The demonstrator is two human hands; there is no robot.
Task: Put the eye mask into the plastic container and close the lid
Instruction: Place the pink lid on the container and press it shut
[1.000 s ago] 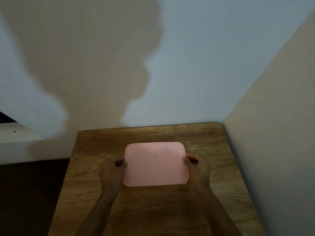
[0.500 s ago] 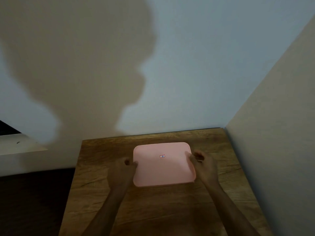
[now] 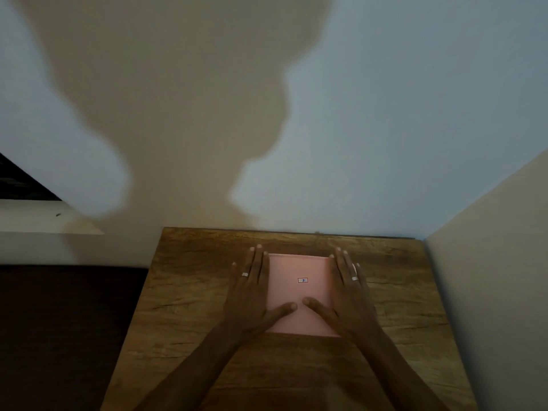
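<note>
A flat pink lid [image 3: 299, 295] with a small red-edged label at its middle covers the plastic container on the wooden table [image 3: 192, 292]. My left hand [image 3: 252, 292] lies flat over the lid's left edge, fingers spread and pointing away from me. My right hand [image 3: 347, 292] lies flat over its right edge in the same way. Both thumbs rest on the lid's near part, almost meeting. Each hand wears a ring. The container body and the eye mask are hidden under the lid.
The table stands in a corner, with a pale wall [image 3: 355, 143] behind it and a beige wall [image 3: 489, 262] close on the right. A white ledge [image 3: 44, 218] juts out at the left, with dark floor [image 3: 59, 336] below.
Both hands went from curled grips at the lid's left and right sides to lying flat on top of it with fingers stretched out. The camera has tilted and come closer.
</note>
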